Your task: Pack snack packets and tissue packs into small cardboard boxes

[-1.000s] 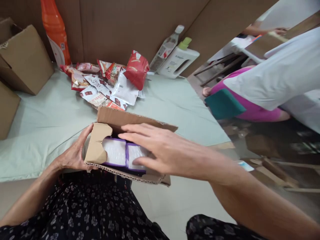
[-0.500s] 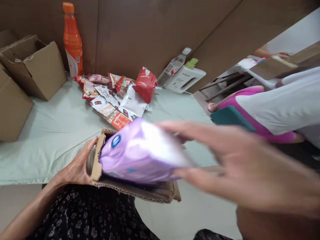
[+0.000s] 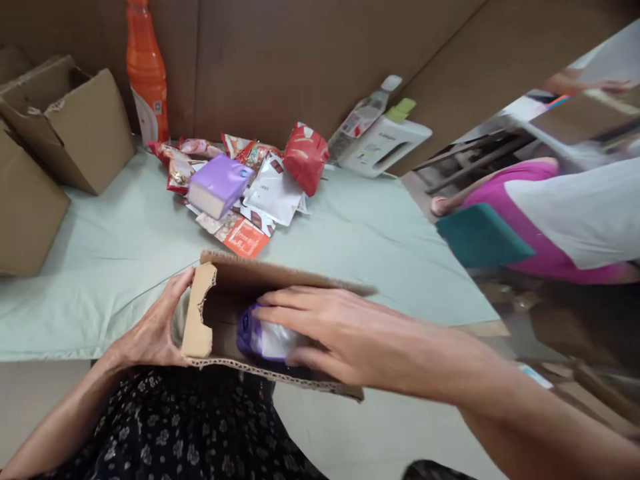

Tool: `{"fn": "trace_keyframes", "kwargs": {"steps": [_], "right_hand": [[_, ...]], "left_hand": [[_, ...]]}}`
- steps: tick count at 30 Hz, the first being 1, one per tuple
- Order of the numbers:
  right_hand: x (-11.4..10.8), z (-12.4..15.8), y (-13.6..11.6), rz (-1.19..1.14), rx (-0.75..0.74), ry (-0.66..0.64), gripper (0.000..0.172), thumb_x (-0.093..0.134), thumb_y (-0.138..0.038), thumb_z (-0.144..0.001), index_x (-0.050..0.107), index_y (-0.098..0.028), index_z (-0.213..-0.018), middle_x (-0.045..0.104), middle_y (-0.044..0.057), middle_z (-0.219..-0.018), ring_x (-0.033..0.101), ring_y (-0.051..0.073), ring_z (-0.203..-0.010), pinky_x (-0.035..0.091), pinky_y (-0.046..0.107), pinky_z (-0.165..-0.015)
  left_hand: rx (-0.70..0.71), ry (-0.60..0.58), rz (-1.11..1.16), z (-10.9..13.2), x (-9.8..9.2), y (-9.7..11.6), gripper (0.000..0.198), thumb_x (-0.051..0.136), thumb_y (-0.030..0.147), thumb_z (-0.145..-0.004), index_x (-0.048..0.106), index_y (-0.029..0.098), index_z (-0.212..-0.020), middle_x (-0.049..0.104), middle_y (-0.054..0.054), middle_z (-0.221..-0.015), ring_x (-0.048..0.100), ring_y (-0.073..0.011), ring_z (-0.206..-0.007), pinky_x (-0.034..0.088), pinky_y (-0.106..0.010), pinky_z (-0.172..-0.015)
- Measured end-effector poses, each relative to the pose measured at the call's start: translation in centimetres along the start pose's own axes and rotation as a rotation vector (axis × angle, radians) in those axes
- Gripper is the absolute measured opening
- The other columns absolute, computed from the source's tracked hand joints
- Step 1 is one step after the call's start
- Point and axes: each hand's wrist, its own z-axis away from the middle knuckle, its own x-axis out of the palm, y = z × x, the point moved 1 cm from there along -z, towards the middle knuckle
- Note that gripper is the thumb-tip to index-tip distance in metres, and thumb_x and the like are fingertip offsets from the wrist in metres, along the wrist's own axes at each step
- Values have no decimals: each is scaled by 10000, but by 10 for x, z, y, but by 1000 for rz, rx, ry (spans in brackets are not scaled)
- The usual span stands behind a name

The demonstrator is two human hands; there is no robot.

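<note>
My left hand [image 3: 156, 325] grips the left end of an open cardboard box [image 3: 197, 333], thumb and fingers around its torn flap. Inside the box lies a purple-and-white soft pack [image 3: 277, 341], perhaps tissues or pads. My right hand [image 3: 315, 327] reaches into the box and closes over that pack, fingers on its top and far side, thumb on the near side. Part of the pack is hidden under the hand. Beyond the box, another purple pack [image 3: 219, 183] rests on a pile of snack packets [image 3: 245, 237], with a white pouch [image 3: 275, 190] beside it.
An orange drink bottle [image 3: 147, 80] stands against the brown board behind. A red packet [image 3: 306, 159], a clear bottle [image 3: 367, 110] and a white jug with a green cap [image 3: 385, 147] are further right. Cardboard boxes [image 3: 95, 133] stand left. Another person [image 3: 565, 207] sits at right.
The purple pack that was in my right hand above the box now lies on the snack pile. My right hand is now inside the box on another pack; my left hand keeps its grip.
</note>
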Motion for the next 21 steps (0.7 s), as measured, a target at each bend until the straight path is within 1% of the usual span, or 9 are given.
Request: {"fn": "trace_keyframes", "kwargs": {"steps": [3,5,8,10,12,14,16,19,21], "right_hand": [[1,-16,3,-28,141,-269,748,798,-265,-847,575,-184,-1557,603,174,-1560,566,388,-1453,531,525,-1162],[0,-26,4,-41,180,-376,856,819,-258,-831,493,-180,-1618,560,199,-1594,550,409,-1462,507,545,-1174],[0,-36,3,-12,146,-443,793,810,-240,-828,552,-170,-1575,676,210,-1445,679,376,-1294,560,480,-1082],[2,-41,1,19,124,-458,658,792,-247,-829,657,-177,-1468,745,181,-1290,732,348,-1157,589,447,-990],[4,-42,-1,48,124,-444,493,756,-223,-826,745,-179,-1317,767,152,-1159,750,331,-1049,601,434,-908],[2,-39,-1,49,114,-386,369,711,-168,-808,784,-183,-1170,770,123,-1071,754,305,-972,606,414,-849],[-3,-30,-1,3,66,-249,363,659,-101,-774,779,-203,-1101,775,96,-1083,755,269,-981,610,382,-853],[-19,-9,2,-108,-34,46,444,593,-61,-745,757,-250,-1111,784,56,-1193,751,228,-1095,612,341,-926],[-34,4,8,-146,-19,283,369,629,-137,-771,757,-290,-1082,801,29,-1132,761,229,-1086,625,341,-906]], "left_hand": [[55,-5,-20,-2,-1,-3,1250,830,666,-812,43,324,-1721,270,-176,-1753,324,-456,-1601,338,-650,-1301],[70,-6,-29,-2,-1,-5,1245,841,644,-814,41,342,-1719,267,-164,-1756,321,-458,-1601,339,-651,-1301],[71,-9,-33,1,1,-7,1259,851,627,-807,31,343,-1719,276,-165,-1750,333,-461,-1594,360,-645,-1293],[68,-7,-29,4,3,-7,1268,853,628,-803,25,338,-1719,281,-173,-1746,341,-460,-1590,366,-642,-1290],[58,0,-22,8,5,-7,1272,863,613,-801,23,346,-1717,284,-171,-1745,350,-453,-1588,367,-638,-1291],[53,17,-13,10,6,-7,1263,870,596,-805,24,368,-1715,284,-157,-1749,360,-443,-1586,374,-634,-1290],[53,37,-2,12,4,-7,1262,873,611,-796,40,377,-1714,281,-150,-1753,358,-444,-1587,374,-639,-1289],[36,58,24,14,-2,-8,1255,847,666,-794,49,373,-1716,271,-147,-1759,341,-453,-1595,361,-641,-1295],[-3,73,33,15,-6,-9,1246,826,679,-809,35,363,-1718,270,-145,-1762,335,-451,-1598,353,-629,-1302]]}}
